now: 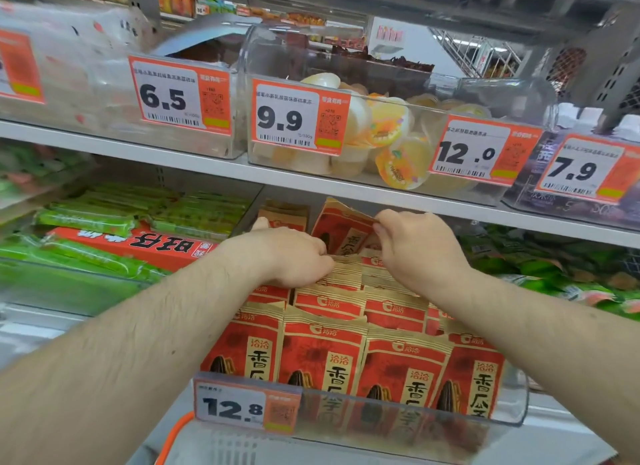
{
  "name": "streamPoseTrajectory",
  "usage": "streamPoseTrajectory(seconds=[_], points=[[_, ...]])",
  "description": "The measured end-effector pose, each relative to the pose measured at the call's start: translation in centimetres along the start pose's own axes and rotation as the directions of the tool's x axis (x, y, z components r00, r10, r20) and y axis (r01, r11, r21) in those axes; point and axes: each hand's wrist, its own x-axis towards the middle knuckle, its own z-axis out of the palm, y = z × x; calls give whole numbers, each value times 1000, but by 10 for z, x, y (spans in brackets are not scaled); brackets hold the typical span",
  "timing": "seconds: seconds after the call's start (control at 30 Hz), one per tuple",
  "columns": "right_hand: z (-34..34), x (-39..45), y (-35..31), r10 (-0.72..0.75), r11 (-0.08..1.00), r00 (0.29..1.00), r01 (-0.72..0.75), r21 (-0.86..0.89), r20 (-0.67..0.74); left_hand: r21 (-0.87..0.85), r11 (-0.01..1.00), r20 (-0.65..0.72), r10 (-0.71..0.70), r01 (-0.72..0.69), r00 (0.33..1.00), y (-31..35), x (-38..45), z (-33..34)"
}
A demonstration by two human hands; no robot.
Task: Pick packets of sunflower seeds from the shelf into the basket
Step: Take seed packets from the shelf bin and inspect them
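right hand pinching top edge of a red-and-tan paper sunflower seed packet, lifted up at the back | left hand fingers curled down into the packet rows in clear plastic bin | orange-rimmed basket peeking below
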Motion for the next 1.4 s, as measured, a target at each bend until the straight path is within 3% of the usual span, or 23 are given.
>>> streamPoseTrajectory(seconds=[0.13, 0.27, 0.47, 0.63, 0.77, 0.87, 0.93, 1.03, 1.1, 1.17, 1.23, 1.4], points=[[3, 9, -10, 9, 988, 988, 15, -152, 155, -8, 1000, -3, -3, 3, 1000, 2, -1, -1], [22, 35, -9, 164, 985, 923, -171, -11, 347, -15, 1000, -1, -3, 3, 1000, 3, -3, -1], [29, 50, -11, 78, 982, 947, -126, 137, 311, -6, 1000, -6, -3, 3, 1000, 2, -1, 0], [49, 66, -13, 264, 962, 861, -264, -63, 434, -4, 1000, -4, -10, 10, 1000, 2, 1, 1], [60, 86, -13, 361, 876, 755, -476, 79, 547, 1, 1000, -19, 2, -2, 1000, 0, 1, 4], [61, 87, -11, 355, 611, 665, -697, 375, 658, 50, 998, -47, 26, -24, 999, -3, 0, 5], [59, 84, -11, 317, 544, 634, -731, 412, 705, 54, 998, -65, 31, -27, 997, -3, 0, 4], [47, 79, -13, 233, 589, 649, -687, 425, 724, 53, 998, -59, 25, -22, 998, -2, 0, 5], [37, 75, -15, 162, 702, 666, -596, 389, 728, 57, 998, -49, 21, -18, 999, -3, 0, 5], [28, 68, -16, 166, 875, 701, -429, 224, 693, 50, 999, -62, 23, -20, 998, -4, -1, 5], [26, 61, -17, 117, 972, 784, -217, 93, 610, 51, 999, -69, 22, -18, 997, -4, -3, 4], [19, 47, -15, -40, 999, 903, 22, 48, 428, 45, 999, -42, -3, 4, 999, -2, -5, 2]])
